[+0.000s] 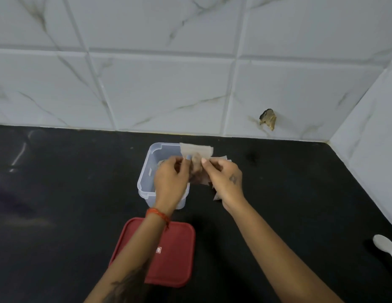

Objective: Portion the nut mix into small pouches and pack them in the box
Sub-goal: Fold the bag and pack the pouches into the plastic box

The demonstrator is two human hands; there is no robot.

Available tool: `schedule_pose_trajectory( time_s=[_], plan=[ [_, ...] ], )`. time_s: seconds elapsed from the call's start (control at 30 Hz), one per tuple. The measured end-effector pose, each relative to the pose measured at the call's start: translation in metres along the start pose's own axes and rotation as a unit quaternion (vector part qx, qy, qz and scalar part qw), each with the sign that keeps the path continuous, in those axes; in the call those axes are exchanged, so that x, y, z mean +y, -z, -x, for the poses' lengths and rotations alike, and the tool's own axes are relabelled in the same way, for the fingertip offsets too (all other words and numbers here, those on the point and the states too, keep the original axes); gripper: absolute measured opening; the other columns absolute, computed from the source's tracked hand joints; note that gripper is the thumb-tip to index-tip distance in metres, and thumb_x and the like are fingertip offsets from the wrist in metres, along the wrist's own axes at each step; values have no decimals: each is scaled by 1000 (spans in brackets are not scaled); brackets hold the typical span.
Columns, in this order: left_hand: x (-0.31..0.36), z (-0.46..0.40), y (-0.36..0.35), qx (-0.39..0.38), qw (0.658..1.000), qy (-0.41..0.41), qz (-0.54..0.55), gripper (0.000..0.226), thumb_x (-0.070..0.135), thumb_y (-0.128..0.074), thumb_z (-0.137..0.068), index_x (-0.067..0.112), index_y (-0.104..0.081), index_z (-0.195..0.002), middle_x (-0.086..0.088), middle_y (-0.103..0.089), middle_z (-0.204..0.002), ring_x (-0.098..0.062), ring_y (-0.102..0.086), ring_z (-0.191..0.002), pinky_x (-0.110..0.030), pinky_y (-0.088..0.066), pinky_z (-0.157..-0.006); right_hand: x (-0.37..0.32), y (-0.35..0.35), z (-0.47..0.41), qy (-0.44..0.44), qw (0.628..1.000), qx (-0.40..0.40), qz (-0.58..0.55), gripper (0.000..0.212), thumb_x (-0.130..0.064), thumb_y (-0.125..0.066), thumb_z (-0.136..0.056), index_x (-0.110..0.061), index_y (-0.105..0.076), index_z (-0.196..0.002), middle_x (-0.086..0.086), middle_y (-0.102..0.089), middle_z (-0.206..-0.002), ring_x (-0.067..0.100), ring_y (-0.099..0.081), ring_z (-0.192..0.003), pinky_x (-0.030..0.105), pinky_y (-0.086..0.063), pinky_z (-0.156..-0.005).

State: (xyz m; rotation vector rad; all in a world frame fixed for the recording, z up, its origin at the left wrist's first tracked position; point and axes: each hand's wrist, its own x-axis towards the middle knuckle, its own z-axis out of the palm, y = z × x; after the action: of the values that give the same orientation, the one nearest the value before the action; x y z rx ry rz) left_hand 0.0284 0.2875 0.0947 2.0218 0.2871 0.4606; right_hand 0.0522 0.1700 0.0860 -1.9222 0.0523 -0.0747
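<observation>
A small clear pouch [197,162] with brownish nut mix in it is held up between both hands, its top flap sticking up above my fingers. My left hand [171,180] pinches its left side and my right hand [225,180] pinches its right side. Just beneath and behind the hands stands the translucent plastic box [147,171], open, with something pale lying inside that I cannot make out. More pouch material [221,159] peeks out behind my right hand on the counter.
The red lid [175,254] lies flat on the black counter [59,193] near me, partly under my left forearm. A white plastic spoon [385,246] rests at the right edge. Tiled walls close the back and right side.
</observation>
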Motion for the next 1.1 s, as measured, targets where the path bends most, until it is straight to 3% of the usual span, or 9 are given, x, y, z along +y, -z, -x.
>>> schedule_pose_trajectory(
  time_s=[0.13,0.23,0.37,0.47,0.57,0.63,0.7,0.87,1.1],
  plan=[
    [-14,-36,27,19,998,27,-47,25,28,-47,-99,10,-63,-90,0,-59,-74,-18,-58,-74,-29,-45,-69,-24,-46,-26,25,998,-41,50,29,-39,-60,-89,-12,-69,-95,1,-70,-91,15,-65,-87,34,-54,-80],
    [-36,-58,25,-20,994,61,-91,26,24,-44,-100,4,-58,-110,-2,-58,-84,-26,-59,-88,-30,-42,-74,-22,-72,-42,32,984,-64,161,32,-38,-58,-90,-10,-62,-106,4,-67,-100,20,-62,-95,26,-44,-71],
    [-63,-70,16,-58,984,100,-139,27,20,-41,-100,-2,-53,-111,-20,-63,-104,-29,-57,-87,-32,-42,-72,-17,-86,-46,60,962,-68,258,32,-28,-57,-92,-5,-57,-114,11,-67,-102,26,-64,-96,23,-40,-65],
    [-66,-70,14,-55,985,74,-147,33,16,-41,-98,0,-45,-127,-21,-58,-116,-33,-58,-101,-35,-44,-77,-22,-88,-46,91,934,-74,337,21,-20,-55,-93,-1,-61,-102,15,-66,-100,28,-65,-94,24,-39,-62],
    [-66,-64,13,-43,985,7,-164,55,13,-46,-97,4,-22,-147,-21,-39,-140,-38,-53,-114,-40,-47,-88,-20,-87,-44,172,905,-55,385,31,-11,-57,-89,-1,-53,-119,15,-54,-117,27,-55,-107,27,-44,-80],
    [-70,-64,12,-29,963,-74,-259,62,9,-51,-95,4,-20,-148,-20,-25,-150,-36,-44,-127,-37,-45,-96,-17,-86,-45,240,879,-91,403,41,-10,-58,-89,0,-48,-128,17,-46,-133,29,-43,-125,30,-35,-104],
    [-75,-68,12,-79,922,-143,-352,59,12,-49,-95,3,-22,-147,-19,-21,-154,-31,-26,-141,-36,-30,-113,-14,-85,-50,263,850,-170,424,51,-17,-57,-91,-1,-41,-136,18,-30,-150,30,-22,-142,36,-13,-118],
    [-88,-79,18,-254,814,-156,-498,65,30,-31,-100,5,0,-151,-12,-8,-160,-24,-3,-148,-43,5,-119,-6,-85,-70,213,788,-306,490,69,-34,-40,-99,-7,-5,-151,12,-5,-159,22,-1,-147,36,4,-119],
    [-86,-79,18,-305,759,-135,-559,65,43,-9,-101,6,10,-150,-13,5,-160,-24,5,-148,-47,14,-116,-3,-92,-79,202,721,-337,571,65,-29,-31,-101,-7,7,-150,12,8,-159,23,7,-147,37,8,-117]
  ],
)
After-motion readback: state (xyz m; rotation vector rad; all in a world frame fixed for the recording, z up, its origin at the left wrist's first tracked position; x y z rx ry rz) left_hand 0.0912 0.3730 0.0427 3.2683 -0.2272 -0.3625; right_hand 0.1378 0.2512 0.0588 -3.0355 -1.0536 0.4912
